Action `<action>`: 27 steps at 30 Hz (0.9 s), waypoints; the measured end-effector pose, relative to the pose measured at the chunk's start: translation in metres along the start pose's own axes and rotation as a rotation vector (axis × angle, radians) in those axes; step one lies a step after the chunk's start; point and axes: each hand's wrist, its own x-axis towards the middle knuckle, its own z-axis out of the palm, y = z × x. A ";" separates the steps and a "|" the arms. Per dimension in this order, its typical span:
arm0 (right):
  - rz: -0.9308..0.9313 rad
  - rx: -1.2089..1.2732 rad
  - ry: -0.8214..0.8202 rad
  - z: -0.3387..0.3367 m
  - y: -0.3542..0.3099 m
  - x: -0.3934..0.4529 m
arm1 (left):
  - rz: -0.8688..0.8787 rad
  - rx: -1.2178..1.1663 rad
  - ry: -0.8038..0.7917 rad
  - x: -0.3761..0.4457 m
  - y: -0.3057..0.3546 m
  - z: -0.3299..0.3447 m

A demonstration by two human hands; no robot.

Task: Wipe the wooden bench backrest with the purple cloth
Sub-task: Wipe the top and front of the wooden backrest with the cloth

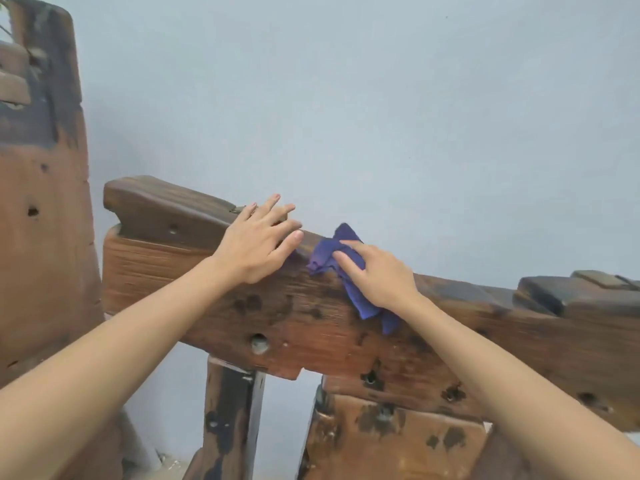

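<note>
Your right hand (375, 277) lies flat on the purple cloth (349, 271), fingers spread and pressing it against the top edge of the wooden backrest (311, 317); it is not pinched shut on it. Your left hand (258, 242) rests open just beside it on the same edge, fingers apart, holding nothing. The cloth is soft and limp: one bunched end stands up over the rail, the other hangs down the front face, so it will likely slip or fold unless you keep your palm over its middle. The bench backrest looks stiff, heavy and rough, with holes and dark patches that may snag the fabric. Its long axis runs left to right, sloping down to the right, so wiping should follow that line.
</note>
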 end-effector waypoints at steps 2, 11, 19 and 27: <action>0.205 -0.055 -0.082 -0.028 0.058 -0.017 | -0.012 0.042 -0.035 0.005 0.014 0.005; 0.585 -0.307 0.035 -0.080 0.180 -0.073 | -0.042 0.129 0.056 0.009 0.023 0.014; 0.535 0.157 0.019 -0.019 0.028 0.006 | 0.024 -0.116 -0.094 0.011 0.008 0.001; -0.130 -0.007 0.755 0.110 -0.075 -0.023 | -0.248 0.056 0.128 -0.047 -0.093 -0.010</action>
